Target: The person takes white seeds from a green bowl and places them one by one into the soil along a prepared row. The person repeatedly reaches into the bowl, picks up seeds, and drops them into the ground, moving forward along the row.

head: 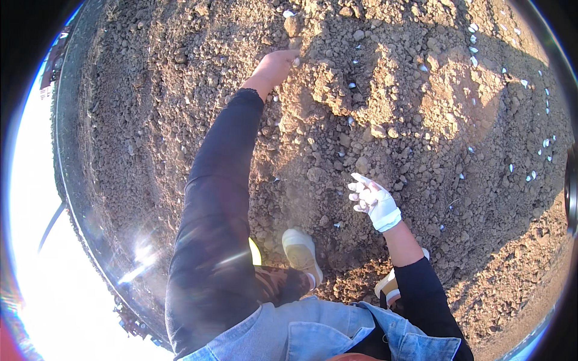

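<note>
My bare left hand (277, 67) reaches far out to loose, cloddy soil (316, 149). A pale garlic clove (296, 62) shows at its fingertips, which partly hide it. Another clove (276, 98) lies on the ground just below that wrist. Nearer my body, my right hand (377, 203) wears a white glove and is turned palm up. Its fingers curl around several pale garlic cloves (368, 196), though glove and cloves are hard to tell apart. Below the furrow's sunlit rim, one white clove (352, 85) rests in shadow.
More cloves (473, 49) lie scattered in rough lines at the right. My light shoes (300, 252) stand on the soil below my hands. A large clod (292, 26) sits beyond my left hand. A pale edge line (67, 189) borders the plot at the left.
</note>
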`<state>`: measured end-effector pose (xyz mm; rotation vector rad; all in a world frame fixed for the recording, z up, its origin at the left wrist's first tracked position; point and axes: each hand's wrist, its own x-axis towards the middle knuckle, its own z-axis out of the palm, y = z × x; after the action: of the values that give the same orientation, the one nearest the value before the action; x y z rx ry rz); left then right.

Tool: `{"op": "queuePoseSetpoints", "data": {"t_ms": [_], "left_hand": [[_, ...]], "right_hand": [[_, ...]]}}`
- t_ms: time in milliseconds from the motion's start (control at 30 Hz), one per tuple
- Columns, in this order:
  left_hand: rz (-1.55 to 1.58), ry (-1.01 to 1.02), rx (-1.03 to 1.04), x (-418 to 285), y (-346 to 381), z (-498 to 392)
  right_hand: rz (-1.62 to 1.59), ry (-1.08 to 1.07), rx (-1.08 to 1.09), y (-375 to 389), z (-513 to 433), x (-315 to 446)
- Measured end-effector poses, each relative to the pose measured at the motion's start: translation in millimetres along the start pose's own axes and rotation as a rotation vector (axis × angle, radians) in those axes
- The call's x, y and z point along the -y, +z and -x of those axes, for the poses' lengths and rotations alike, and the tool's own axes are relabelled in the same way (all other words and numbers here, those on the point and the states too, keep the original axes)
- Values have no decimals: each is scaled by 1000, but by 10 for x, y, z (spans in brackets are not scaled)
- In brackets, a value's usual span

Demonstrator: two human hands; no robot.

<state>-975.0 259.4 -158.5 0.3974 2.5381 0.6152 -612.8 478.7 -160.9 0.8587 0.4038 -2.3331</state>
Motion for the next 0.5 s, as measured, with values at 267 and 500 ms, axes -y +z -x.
{"op": "queuePoseSetpoints", "data": {"t_ms": [267,500], "left_hand": [[-447,235,-24,46,182,-161],[-591,117,-1,193,-154,-153]], "right_hand": [[7,-14,-77,46,-13,78],[1,-17,-42,19,-9,58]]}}
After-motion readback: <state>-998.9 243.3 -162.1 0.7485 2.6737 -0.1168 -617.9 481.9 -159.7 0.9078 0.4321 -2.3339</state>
